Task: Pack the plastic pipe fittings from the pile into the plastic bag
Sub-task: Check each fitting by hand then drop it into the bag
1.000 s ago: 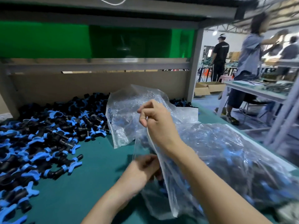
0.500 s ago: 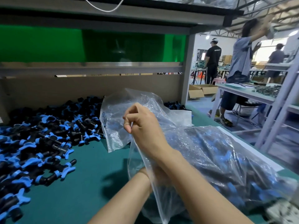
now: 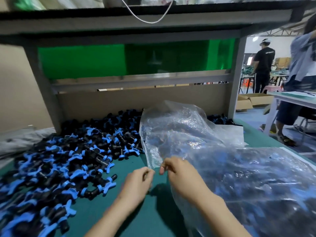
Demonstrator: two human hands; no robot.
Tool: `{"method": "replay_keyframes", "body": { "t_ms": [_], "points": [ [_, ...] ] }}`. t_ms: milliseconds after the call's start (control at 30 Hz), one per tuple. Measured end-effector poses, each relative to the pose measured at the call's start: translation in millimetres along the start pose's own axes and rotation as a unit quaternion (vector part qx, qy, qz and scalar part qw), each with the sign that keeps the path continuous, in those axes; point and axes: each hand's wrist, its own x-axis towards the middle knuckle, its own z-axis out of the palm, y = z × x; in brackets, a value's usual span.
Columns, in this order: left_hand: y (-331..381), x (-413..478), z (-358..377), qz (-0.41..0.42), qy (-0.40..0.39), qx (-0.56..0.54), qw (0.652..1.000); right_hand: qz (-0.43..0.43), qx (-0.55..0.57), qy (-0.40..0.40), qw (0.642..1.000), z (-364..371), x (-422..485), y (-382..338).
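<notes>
My hands (image 3: 154,175) pinch the bag's (image 3: 181,134) mouth at its six o'clock edge; next, spread it toward the fittings (image 3: 71,161).

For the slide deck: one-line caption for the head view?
Both hands pinch a bag edge beside the fittings pile.

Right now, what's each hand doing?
Left hand: fingers curled, pinching the plastic bag edge, apparently.
Right hand: fingers closed on the bag's edge.
</notes>
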Motion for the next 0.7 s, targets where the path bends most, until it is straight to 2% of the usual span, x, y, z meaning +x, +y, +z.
{"method": "replay_keyframes", "body": {
  "t_ms": [33, 100, 200, 267, 367, 433, 600, 700],
  "points": [
    [-12.9, 7.5, -4.1, -0.008, 0.045, 0.081, 0.996, 0.02, -0.024, -0.001, 1.0, 9.5, -3.2, 7.3],
    [-35.9, 24.9, -18.3, -0.018, 0.078, 0.224, 0.971, 0.057, -0.073, 0.014, 0.996, 27.9, -4.6, 18.7],
    [-47.8, 51.8, -27.1, -0.031, 0.079, 0.324, 0.942, 0.093, -0.098, 0.043, 0.99, 36.5, -3.5, 29.0],
    [-51.6, 68.9, -24.3, -0.042, 0.05, 0.36, 0.931, 0.106, -0.089, 0.065, 0.988, 37.8, 0.0, 32.8],
    [-52.5, 85.0, -13.9, -0.057, 0.015, 0.396, 0.916, 0.112, -0.093, 0.067, 0.987, 40.5, 1.6, 34.5],
    [-51.7, 92.7, -12.1, -0.067, 0.021, 0.402, 0.913, 0.117, -0.09, 0.062, 0.987, 40.1, 1.1, 36.1],
    [-57.0, 98.0, -18.2, -0.063, 0.063, 0.399, 0.913, 0.128, -0.091, 0.063, 0.986, 37.9, -0.6, 34.7],
    [-49.1, 82.5, -27.6, -0.009, 0.141, 0.33, 0.933, 0.124, -0.084, 0.06, 0.987, 38.0, 0.5, 35.9]
  ]
}}
